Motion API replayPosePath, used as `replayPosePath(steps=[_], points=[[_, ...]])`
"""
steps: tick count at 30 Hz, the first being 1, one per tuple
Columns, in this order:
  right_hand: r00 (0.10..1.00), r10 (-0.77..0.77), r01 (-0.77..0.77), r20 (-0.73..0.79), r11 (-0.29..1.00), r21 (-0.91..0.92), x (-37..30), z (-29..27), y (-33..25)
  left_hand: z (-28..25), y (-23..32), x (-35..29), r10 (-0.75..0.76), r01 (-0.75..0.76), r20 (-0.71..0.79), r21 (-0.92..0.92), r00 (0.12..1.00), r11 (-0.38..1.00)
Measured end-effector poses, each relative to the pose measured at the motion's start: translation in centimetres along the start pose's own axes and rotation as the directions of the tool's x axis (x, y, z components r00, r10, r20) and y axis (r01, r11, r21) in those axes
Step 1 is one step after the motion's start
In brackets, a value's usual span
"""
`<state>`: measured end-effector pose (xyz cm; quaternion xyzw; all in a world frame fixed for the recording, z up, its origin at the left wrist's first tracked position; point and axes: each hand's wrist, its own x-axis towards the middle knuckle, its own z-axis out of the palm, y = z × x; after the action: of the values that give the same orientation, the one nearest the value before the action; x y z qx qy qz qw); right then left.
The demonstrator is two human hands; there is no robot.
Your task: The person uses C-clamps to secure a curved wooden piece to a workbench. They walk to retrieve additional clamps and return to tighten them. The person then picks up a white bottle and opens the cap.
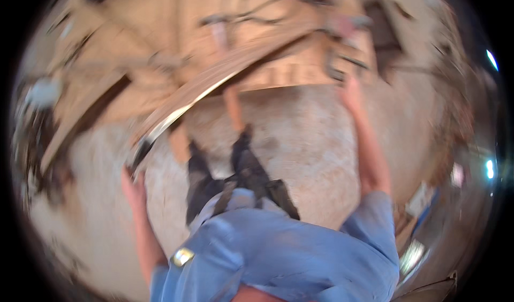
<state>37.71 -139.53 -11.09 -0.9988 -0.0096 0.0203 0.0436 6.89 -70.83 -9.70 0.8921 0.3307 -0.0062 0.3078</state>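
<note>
Head view: left hand [134, 183] at long board [214, 72], middle left.
Right hand [349, 92] at dark metal piece [336, 75], upper right; I cannot tell either grip.

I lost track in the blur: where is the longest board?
In the head view, the longest board slants from just beyond the left hand up rightward over the front of the table.
</note>
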Motion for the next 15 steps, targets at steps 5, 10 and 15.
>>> replayPosePath(steps=[5,10,15], points=[[0.976,-0.158,0.176,0.146,0.978,-0.113,2.1,0.2,3.1,-0.5,0.4,-6.6,-0.252,0.252,-0.102,-0.014,0.962,0.968],[0.937,-0.288,0.331,0.196,0.913,-0.239,3.2,-2.3,2.8,3.8,3.8,-13.9,-0.405,0.397,-0.078,-0.1,0.911,0.912],[0.88,-0.414,0.45,0.234,0.884,-0.129,3.3,-3.6,4.8,7.0,7.6,-15.6,-0.306,0.298,-0.024,-0.162,0.952,0.941]])
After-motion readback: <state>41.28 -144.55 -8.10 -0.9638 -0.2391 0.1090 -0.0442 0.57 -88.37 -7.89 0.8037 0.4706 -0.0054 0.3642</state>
